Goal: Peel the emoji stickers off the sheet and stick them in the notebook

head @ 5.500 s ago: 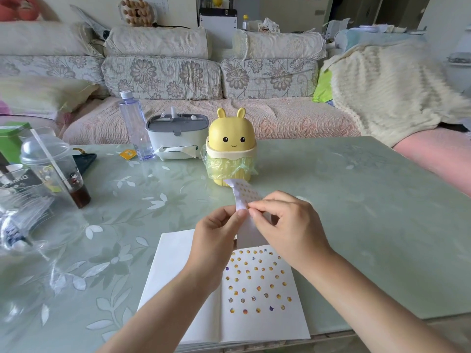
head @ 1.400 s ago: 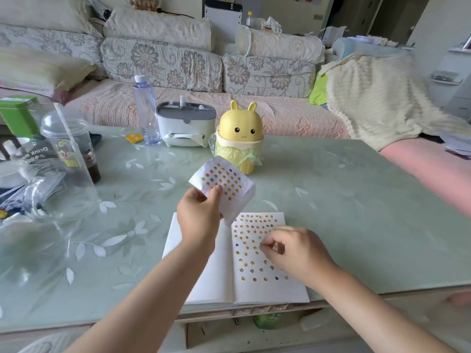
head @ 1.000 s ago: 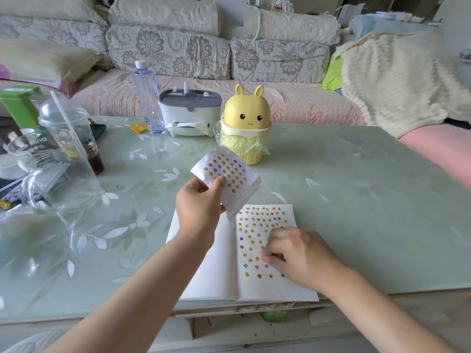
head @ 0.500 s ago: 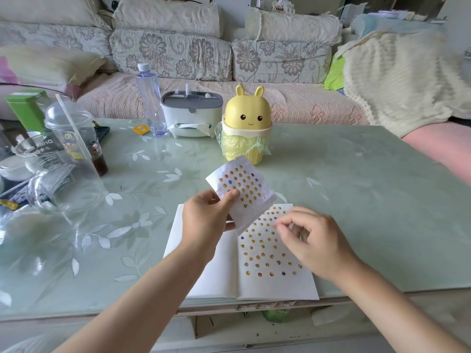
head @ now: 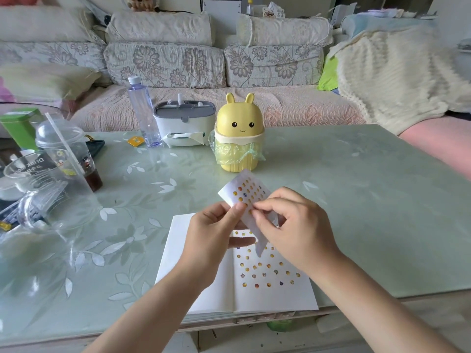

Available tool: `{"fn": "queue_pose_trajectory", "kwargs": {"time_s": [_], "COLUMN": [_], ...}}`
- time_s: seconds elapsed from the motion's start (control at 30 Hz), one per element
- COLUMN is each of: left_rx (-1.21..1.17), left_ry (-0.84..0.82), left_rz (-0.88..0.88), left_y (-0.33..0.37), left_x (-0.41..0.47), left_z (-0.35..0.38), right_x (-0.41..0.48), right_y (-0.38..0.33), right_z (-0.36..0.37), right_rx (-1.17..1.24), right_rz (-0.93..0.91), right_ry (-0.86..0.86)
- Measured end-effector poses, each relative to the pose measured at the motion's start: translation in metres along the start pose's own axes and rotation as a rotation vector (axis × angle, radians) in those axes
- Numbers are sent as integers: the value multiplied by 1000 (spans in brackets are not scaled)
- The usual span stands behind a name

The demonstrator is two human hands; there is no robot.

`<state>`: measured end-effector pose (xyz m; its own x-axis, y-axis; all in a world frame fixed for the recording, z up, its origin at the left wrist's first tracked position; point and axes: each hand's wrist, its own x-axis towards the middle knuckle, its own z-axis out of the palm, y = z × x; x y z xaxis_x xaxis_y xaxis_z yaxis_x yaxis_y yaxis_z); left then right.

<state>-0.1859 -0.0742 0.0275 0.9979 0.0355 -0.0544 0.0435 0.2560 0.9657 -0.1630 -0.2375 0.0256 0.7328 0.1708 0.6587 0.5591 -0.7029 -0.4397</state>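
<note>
right hand (head: 295, 228) lifted off notebook (head: 267, 296), pinching curled white emoji sheet (head: 246, 191), left hand (head: 211, 235) gripping it

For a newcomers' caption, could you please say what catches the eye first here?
At centre, the left hand holds up the emoji sticker sheet while the right hand pinches at it. Beneath lies the open notebook, its right page dotted with stickers; behind stands a yellow rabbit-eared bin.

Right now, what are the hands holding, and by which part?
The sticker sheet. Its left edge is pinched by the left hand, thumb on the printed face; the right hand pinches at a sticker near its middle.
</note>
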Motion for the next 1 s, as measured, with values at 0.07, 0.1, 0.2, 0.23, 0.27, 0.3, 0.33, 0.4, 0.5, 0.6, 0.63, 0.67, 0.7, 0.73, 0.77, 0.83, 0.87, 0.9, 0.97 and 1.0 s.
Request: {"fn": "queue_pose_trajectory", "kwargs": {"time_s": [0.07, 0.1, 0.2, 0.23, 0.27, 0.3, 0.33, 0.4, 0.5, 0.6, 0.63, 0.67, 0.7, 0.73, 0.77, 0.83, 0.87, 0.9, 0.97, 1.0], "left_rx": [-22, -25, -12, 1, 21, 46, 72, 140, 267, 389, 432, 472, 514, 557, 596, 636, 647, 657, 654, 633], "left_ry": [16, 19, -4, -14, -21, -25, -27, -17, 15, 15, 11, 3, -5, -11, -13, -16, -20, -23, -30, -32], "left_rz": [12, 14, 20, 29, 44, 62, 80, 121, 207, 244, 251, 260, 270, 282, 291, 301, 307, 315, 317, 308], "left_y": [-1, -1, 0, 1, 1, 2, 2, 3, 2, 0, 0, 1, 1, 2, 3, 3, 3, 3, 3, 4], "left_x": [0, 0, -1, -1, -1, -1, -2, -1, 1, 4, 5, 6, 7, 7, 7, 7, 7, 8, 9, 9], "left_z": [-1, -1, -1, -1, -1, -1, -1, -2, -4, -7, -8, -9, -10, -11, -11, -13, -13, -14, -15, -15], "right_x": [0, 0, 1, 1, 2, 2, 3, 5, 7, 9, 9, 10, 11, 12, 12, 13, 13, 13, 13, 13], "right_y": [0, -1, -4, -4, -4, -4, -4, -5, -6, -8, -7, -6, -5, -3, -1, 0, 0, 0, 0, 0], "right_z": [1, 2, 4, 4, 4, 3, 2, 0, 1, 1, 1, 0, 0, 0, -1, -1, 0, 0, 1, 1], "right_rx": [14, 24, 43, 47, 56, 68, 81, 106, 93, 72, 86, 113, 143, 170, 189, 211, 217, 220, 231, 239], "right_rz": [-22, -38, -61, -54, -45, -36, -25, 0, 9, 16, 28, 43, 62, 79, 94, 112, 117, 122, 135, 138], "right_ry": [3, 4, 6, 3, -1, -7, -14, -34, -55, -94, -110, -130, -153, -175, -195, -220, -227, -232, -227, -213]}}
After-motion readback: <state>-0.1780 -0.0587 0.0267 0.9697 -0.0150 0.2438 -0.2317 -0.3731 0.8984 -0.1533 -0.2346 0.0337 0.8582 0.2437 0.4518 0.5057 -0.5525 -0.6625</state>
